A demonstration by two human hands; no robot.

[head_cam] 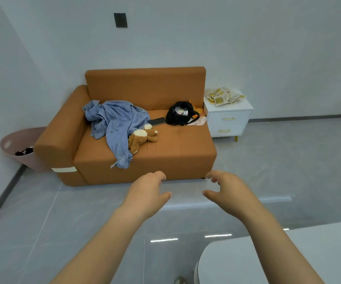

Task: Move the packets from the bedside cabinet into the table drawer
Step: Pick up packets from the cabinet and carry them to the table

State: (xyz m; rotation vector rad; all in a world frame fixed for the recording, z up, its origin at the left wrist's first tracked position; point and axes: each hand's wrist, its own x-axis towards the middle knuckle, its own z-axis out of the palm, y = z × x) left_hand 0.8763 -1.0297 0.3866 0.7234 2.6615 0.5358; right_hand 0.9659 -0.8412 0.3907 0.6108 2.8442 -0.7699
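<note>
Both hands are out in front of me, raised over the floor, and neither touches anything. Left hand: fingers loosely curled, thumb out to the side, holding nothing. Right hand: the same, loose and released, thumb pointing in toward the left hand. A gap lies between them.

Low right, nearest me, I log the rounded corner of a white table.

Past the hands stands an orange sofa. On its seat, left to right:
- a crumpled blue shirt
- a brown stuffed toy lying against the shirt
- a dark phone, flat
- a black bag, open at the top

The packets are yellow and white, heaped loosely on top of the white bedside cabinet. It stands just beside the sofa's right end, against the wall and well apart from both hands. Its two drawers are closed.

Far left, a pink basket sits behind the sofa arm with dark cloth inside. A black plate is on the wall above.
</note>
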